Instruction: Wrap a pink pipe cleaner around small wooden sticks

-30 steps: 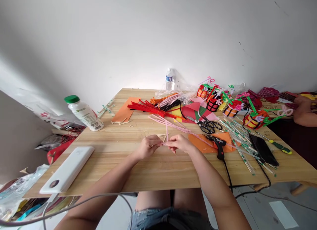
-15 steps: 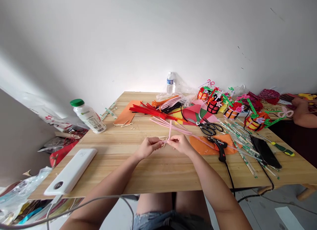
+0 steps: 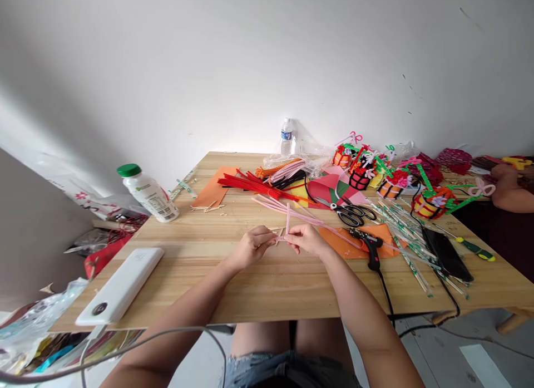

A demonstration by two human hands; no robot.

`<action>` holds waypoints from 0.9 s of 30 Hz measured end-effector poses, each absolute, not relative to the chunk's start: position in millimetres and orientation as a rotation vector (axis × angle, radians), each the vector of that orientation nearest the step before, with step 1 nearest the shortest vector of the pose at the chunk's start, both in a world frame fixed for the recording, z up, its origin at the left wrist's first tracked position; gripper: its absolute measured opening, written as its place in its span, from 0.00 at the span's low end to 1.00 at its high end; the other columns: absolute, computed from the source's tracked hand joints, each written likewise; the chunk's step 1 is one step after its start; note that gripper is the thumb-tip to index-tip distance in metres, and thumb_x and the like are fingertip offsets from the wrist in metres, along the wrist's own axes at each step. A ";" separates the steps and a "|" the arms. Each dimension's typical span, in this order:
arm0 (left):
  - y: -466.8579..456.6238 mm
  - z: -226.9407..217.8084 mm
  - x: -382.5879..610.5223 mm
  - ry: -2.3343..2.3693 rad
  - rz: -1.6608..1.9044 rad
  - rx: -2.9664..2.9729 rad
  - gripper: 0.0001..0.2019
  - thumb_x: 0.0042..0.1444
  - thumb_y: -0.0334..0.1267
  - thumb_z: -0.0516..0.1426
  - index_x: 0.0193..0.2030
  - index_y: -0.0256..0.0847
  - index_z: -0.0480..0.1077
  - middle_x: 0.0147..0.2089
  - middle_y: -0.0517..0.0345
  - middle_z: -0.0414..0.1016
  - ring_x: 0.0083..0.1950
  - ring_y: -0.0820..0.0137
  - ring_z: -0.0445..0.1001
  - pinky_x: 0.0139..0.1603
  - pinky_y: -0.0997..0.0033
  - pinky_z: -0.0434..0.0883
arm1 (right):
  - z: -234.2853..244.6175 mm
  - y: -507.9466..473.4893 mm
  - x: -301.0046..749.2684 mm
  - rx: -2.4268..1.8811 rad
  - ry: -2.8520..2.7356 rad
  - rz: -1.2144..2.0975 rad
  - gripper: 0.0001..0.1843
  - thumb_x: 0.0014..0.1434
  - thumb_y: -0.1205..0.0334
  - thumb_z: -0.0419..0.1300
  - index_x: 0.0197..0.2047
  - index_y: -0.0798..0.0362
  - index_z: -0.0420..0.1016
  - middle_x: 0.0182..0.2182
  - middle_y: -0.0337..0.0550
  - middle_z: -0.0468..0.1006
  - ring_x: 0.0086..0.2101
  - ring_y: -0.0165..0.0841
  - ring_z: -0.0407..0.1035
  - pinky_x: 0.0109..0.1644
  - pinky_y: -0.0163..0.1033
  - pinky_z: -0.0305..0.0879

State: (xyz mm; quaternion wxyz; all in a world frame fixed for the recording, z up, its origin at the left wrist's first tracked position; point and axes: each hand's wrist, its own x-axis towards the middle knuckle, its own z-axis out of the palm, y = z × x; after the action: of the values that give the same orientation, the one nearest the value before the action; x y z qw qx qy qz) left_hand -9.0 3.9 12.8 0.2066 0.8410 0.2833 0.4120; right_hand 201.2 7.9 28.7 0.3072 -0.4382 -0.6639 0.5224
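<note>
Between my two hands, just above the table [image 3: 267, 293], is a pink pipe cleaner [image 3: 287, 215], bent so one end stands upright. My left hand [image 3: 253, 244] pinches its left part, fingers closed. With thumb and forefinger, my right hand [image 3: 305, 239] grips it at the bend. Short pale sticks lie at or under the pipe cleaner; whether they are joined to it I cannot tell. Behind my hands lie loose pink pipe cleaners [image 3: 271, 205] and a bunch of red pipe cleaners [image 3: 250, 185]. Black-handled scissors [image 3: 352, 214] rest beyond my right hand.
A glue gun [image 3: 369, 246] lies on orange felt [image 3: 337, 249] at right, near wrapped sticks [image 3: 417, 265], a phone [image 3: 448, 254] and a screwdriver [image 3: 475, 249]. Decorated little baskets [image 3: 392, 186] stand behind. At left are a white power bank [image 3: 120, 288] and a green-capped bottle [image 3: 150, 196]. Another person's arm [image 3: 513, 193] is far right.
My left fingers have curled in more over the pipe cleaner's left end. My right fingers have shifted slightly at the bend, and the upright end stays up. The view has tilted a little.
</note>
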 end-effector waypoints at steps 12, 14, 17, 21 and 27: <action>0.7 13.3 -7.8 0.962 0.839 1.960 0.21 0.60 0.51 0.53 0.28 0.34 0.73 0.23 0.58 0.67 0.26 0.75 0.64 0.27 0.75 0.62 | 19.0 4.1 191.8 -1.031 -1.892 0.948 0.15 0.56 0.53 0.60 0.29 0.56 0.78 0.24 0.41 0.75 0.21 0.28 0.62 0.25 0.34 0.58; 0.4 11.2 -6.8 0.962 0.968 2.203 0.19 0.62 0.46 0.52 0.27 0.35 0.74 0.24 0.56 0.68 0.28 0.74 0.66 0.30 0.74 0.63 | 18.4 4.3 193.3 -1.096 -1.924 0.964 0.15 0.56 0.53 0.60 0.28 0.56 0.77 0.19 0.37 0.70 0.19 0.26 0.59 0.23 0.33 0.55; 0.2 7.9 -5.9 0.880 1.147 2.474 0.15 0.63 0.39 0.52 0.32 0.36 0.76 0.27 0.53 0.72 0.30 0.72 0.68 0.32 0.73 0.65 | 20.2 3.8 195.0 -1.196 -1.921 1.053 0.14 0.56 0.56 0.59 0.25 0.56 0.74 0.15 0.34 0.65 0.16 0.25 0.59 0.21 0.32 0.54; 1.3 7.3 -6.7 0.743 1.274 2.634 0.09 0.62 0.33 0.53 0.39 0.37 0.75 0.29 0.53 0.74 0.32 0.71 0.69 0.34 0.72 0.67 | 28.4 1.9 194.7 -1.224 -1.817 1.294 0.13 0.54 0.56 0.58 0.24 0.56 0.71 0.16 0.34 0.68 0.15 0.24 0.61 0.20 0.31 0.57; -0.8 10.5 -4.9 0.684 1.354 2.633 0.08 0.61 0.29 0.54 0.41 0.38 0.74 0.30 0.53 0.75 0.31 0.71 0.69 0.33 0.73 0.67 | 34.2 2.9 198.3 -1.179 -1.704 1.455 0.14 0.50 0.55 0.62 0.22 0.57 0.71 0.16 0.34 0.69 0.14 0.24 0.62 0.18 0.30 0.58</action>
State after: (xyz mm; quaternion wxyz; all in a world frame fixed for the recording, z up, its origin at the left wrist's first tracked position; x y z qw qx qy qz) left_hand -4.9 -0.8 10.5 0.0516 0.8653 0.2247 0.4451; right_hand 198.3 2.9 34.2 0.2999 -0.4442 -0.6420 0.5482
